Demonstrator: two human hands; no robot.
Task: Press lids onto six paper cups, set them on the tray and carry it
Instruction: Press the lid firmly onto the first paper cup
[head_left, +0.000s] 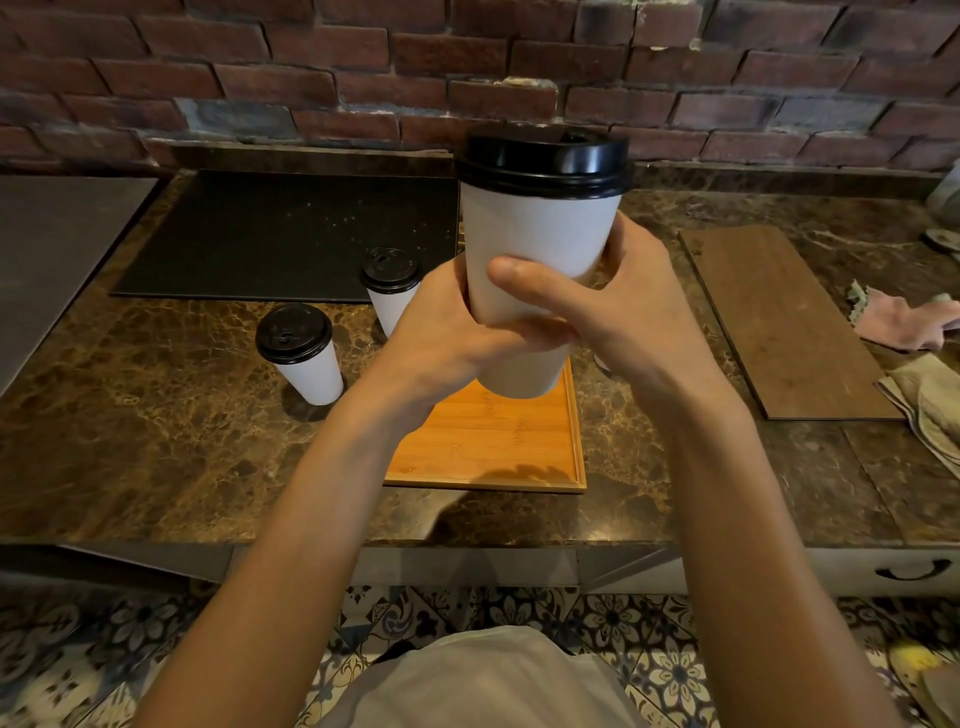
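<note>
On the veined marble counter (156, 441) the shallow-rimmed bamboo tray (493, 441) is laid near, apparently for loading. Above it the tapered white paper cup (535, 234) is clasped round its lower wall by the left hand (441, 332) and right hand (639, 312), likely for steadiness. Its domed black lid (543, 161) is seated.

Dim, warm indoor light, prob. overhead. Soft shadows on counter (156, 441) & tray (493, 441). Fisheye bend at edges; centre sharp, corners slightly soft.
</note>
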